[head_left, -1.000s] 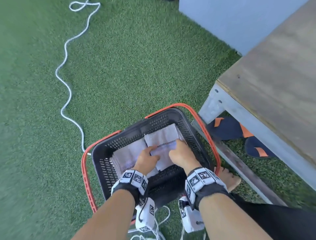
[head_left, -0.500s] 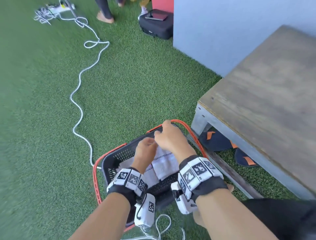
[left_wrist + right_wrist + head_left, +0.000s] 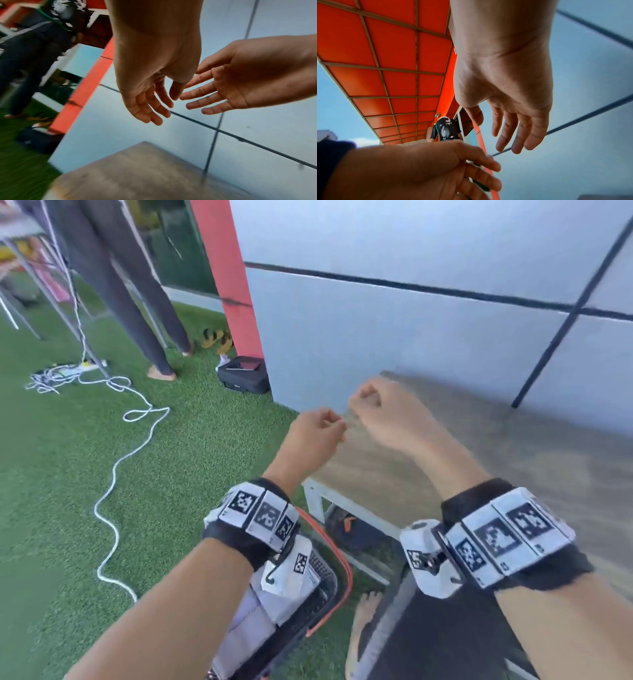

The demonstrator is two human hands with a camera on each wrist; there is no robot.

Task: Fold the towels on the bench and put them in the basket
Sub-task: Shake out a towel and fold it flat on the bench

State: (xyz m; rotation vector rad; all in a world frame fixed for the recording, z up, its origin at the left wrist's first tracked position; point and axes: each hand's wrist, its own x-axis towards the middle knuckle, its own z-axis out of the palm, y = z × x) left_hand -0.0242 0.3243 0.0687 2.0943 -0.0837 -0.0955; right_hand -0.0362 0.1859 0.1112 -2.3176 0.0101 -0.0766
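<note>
While a second ago both hands pressed towels (image 3: 253, 616) into the basket (image 3: 325, 573), now left hand (image 3: 313, 436) and right hand (image 3: 387, 414) hover empty, fingers relaxed, above the tabletop (image 3: 496, 460).

Towels (image 3: 255, 619): pale grey, folded, lying inside basket (image 3: 327, 575), mostly hidden under my wrist. Basket: dark mesh, orange handle, on grass just beside bench (image 3: 462, 460) corner. Bench top bare wood, blurred, apparently flat.
</note>
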